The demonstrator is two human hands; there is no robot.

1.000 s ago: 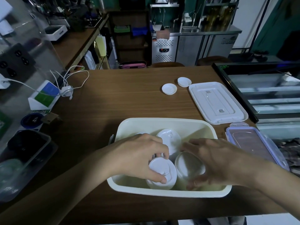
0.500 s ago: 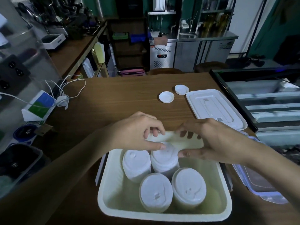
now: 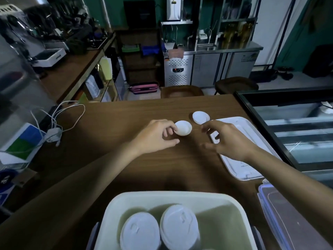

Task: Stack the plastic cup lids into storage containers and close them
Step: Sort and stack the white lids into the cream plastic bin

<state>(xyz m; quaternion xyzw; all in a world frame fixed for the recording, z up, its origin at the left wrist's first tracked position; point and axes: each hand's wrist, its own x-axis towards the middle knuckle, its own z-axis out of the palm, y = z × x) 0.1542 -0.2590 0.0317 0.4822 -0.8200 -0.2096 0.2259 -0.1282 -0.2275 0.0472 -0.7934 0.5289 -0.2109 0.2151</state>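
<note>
Left hand [image 3: 156, 136] rests curled fingertips on the rim of a small round white plastic cup lid [image 3: 183, 128] on the brown wooden table [image 3: 126, 116], thumb not yet closed, while right hand [image 3: 228, 139] hovers spread near a second white lid [image 3: 201, 117]; I judge both featherlight, thin and slippery, best pinched at the rim.

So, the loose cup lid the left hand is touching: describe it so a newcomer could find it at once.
On the wooden table, find the flat white rectangular cover on the right. Two small round white lids lie off its far left corner. Yours is the nearer lid, leftmost, touched by the left hand; the farther lid lies untouched.
</note>
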